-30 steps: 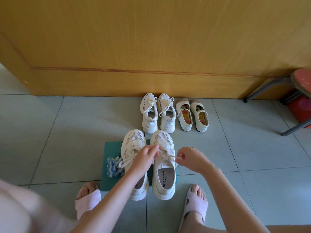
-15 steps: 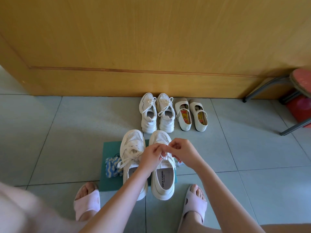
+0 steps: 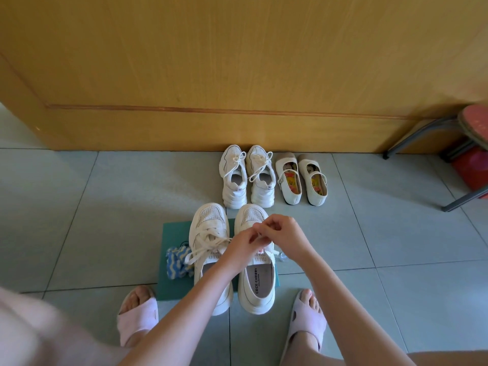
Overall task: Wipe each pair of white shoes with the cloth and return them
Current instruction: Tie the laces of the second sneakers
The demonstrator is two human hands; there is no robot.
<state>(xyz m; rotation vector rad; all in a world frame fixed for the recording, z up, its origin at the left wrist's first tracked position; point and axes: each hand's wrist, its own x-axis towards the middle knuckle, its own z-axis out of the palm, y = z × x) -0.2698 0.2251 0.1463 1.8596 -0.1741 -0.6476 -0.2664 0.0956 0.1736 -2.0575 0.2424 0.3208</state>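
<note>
White sneakers lie lengthwise, toes away — left hand and right hand pinching one lace.

Wooden door, grey floor tiles, green mat, red-seated metal stool at right.

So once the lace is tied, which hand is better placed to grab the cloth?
Probably the left hand: the cloth lies left of both near shoes, on that hand's side. The right hand would have to cross both shoes.
</note>
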